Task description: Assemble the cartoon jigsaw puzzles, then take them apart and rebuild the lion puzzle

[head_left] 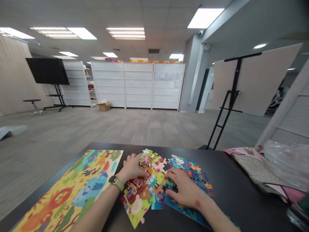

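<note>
Right hand (180, 184) spread over blue jigsaw pieces (182, 163), left hand (132, 168) cupped beside farm-print pieces (158, 176), seemingly penning them in; any left-hand pinch is unclear.

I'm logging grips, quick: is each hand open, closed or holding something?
Left hand: curled at the farm pieces; grip cannot be told.
Right hand: open, over the blue pieces.
</note>
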